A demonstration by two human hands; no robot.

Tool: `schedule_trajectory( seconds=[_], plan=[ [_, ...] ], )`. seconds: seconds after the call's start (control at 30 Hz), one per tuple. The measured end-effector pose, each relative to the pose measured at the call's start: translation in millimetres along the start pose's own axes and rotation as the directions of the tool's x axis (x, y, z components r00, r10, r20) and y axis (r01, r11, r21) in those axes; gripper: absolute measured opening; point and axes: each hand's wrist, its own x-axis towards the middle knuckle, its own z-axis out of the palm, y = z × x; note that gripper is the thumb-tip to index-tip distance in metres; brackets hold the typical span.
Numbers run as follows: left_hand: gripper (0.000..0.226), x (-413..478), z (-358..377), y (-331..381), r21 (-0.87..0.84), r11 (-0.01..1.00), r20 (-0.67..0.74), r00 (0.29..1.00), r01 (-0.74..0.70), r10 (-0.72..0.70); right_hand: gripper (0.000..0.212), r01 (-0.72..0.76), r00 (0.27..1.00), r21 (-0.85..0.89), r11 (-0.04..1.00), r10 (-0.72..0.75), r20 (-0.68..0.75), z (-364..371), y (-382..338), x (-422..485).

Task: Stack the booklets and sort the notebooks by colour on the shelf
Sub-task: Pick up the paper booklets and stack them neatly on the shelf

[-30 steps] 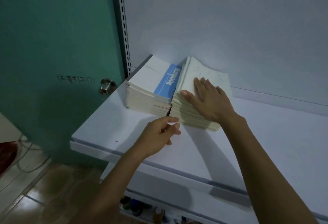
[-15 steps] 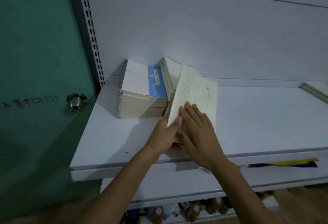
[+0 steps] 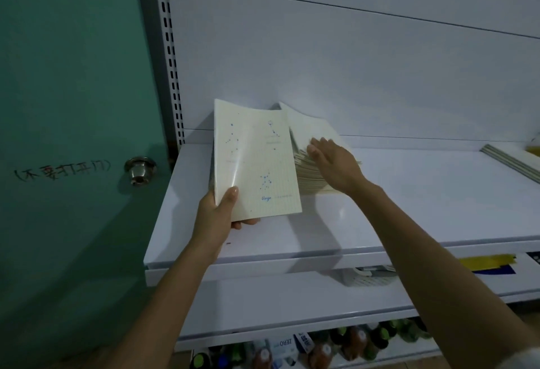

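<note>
Thin cream paper booklet (image 3: 257, 161) dotted with blue constellations and marked "Virgo", held clear of the white metal shelf (image 3: 409, 202) and tilted toward the camera, pinched at its lower left corner by the left hand (image 3: 217, 216), thumb on the cover, fingers curled beneath. Just to its right, a leaning pile of matching cream booklets (image 3: 309, 177), edges fanned and uneven, pressed down by the right hand (image 3: 333, 161), fingers straight and close together. Behind the held booklet, only the edge of a second pile (image 3: 211, 170), the rest hidden. At the shelf's far right end, well apart, a flat stack of pale notebooks (image 3: 511, 161), colours hard to make out in the dim light. To the left, a green door (image 3: 73, 91) with handwritten characters and a round metal knob (image 3: 139, 170); below, a lower white shelf (image 3: 277, 295) bearing a yellow-and-blue strip (image 3: 491, 263), and beneath that a row of bottles (image 3: 321, 351). By the look of things, stacking under way but unfinished: one booklet in hand awaiting a pile, the leaning pile yet to be squared, no colour sorting of notebooks evident.
</note>
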Motion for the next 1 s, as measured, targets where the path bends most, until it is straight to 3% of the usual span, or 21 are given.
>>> schedule_trajectory(
  seconds=[0.1, 0.17, 0.3, 0.47, 0.6, 0.7, 0.8, 0.9, 1.0],
  plan=[
    [0.016, -1.0, -2.8, -2.7, -0.044, 0.999, 0.010, 1.000, -0.006, 0.007, 0.073, -0.010, 0.999, -0.057, 0.998, 0.012, 0.043, 1.8, 8.4, -16.3],
    [0.018, -1.7, -4.5, -3.3, -0.078, 0.997, 0.014, 1.000, -0.006, 0.007, 0.069, 0.052, 0.998, -0.196, 0.979, -0.044, 0.044, -0.7, 13.2, -26.5],
    [0.017, -5.1, -5.4, -2.8, -0.082, 0.997, 0.044, 0.999, -0.009, 0.013, 0.039, 0.126, 0.969, -0.193, 0.973, -0.162, -0.184, -8.9, 11.2, -46.2],
    [0.024, -8.6, -5.4, -1.3, 0.011, 1.000, 0.078, 0.997, 0.021, -0.022, 0.036, 0.111, 0.877, -0.072, 0.991, -0.132, -0.462, -34.5, -17.5, -57.5],
    [0.022, -9.0, -6.1, -0.9, -0.018, 0.999, 0.090, 0.996, 0.029, -0.028, 0.037, 0.209, 0.798, -0.155, 0.966, -0.260, -0.543, -37.9, -58.6, -75.9],
    [0.026, -8.6, -6.8, -0.9, -0.079, 0.996, 0.098, 0.995, 0.035, -0.028, 0.036, 0.266, 0.787, -0.261, 0.928, -0.365, -0.497, -17.3, -88.7, -90.0],
    [0.051, -8.8, -4.5, 2.1, -0.077, 0.995, 0.085, 0.995, 0.062, -0.055, 0.035, 0.339, 0.832, -0.411, 0.847, -0.473, -0.290, 19.8, -101.3, -104.1],
    [0.072, -5.9, -8.1, 4.0, -0.219, 0.963, 0.162, 0.979, 0.155, -0.121, 0.043, 0.375, 0.901, -0.301, 0.877, -0.422, -0.105, 51.0, -101.7, -115.7],
    [0.077, -5.4, -16.0, 6.0, -0.316, 0.920, 0.289, 0.947, 0.231, -0.139, 0.048, 0.359, 0.924, -0.182, 0.915, -0.376, -0.068, 57.5, -102.3, -116.5]
  ],
)
